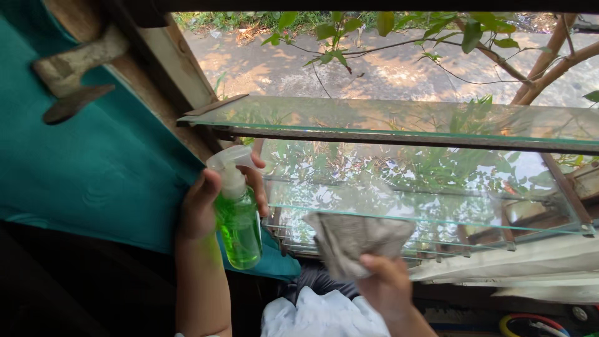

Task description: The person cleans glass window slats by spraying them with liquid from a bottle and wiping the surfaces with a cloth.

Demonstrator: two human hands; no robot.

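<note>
My left hand grips a green spray bottle with a white trigger head, held upright beside the left end of the louvre window. One finger rests on the trigger. My right hand holds a crumpled grey cloth up against the edge of a lower glass louvre pane. Above it, the top glass louvre pane lies tilted open, nearly flat.
A teal curtain hangs at the left over a wooden window frame with a metal lever. Branches with green leaves and a paved path lie outside. White fabric sits below my hands.
</note>
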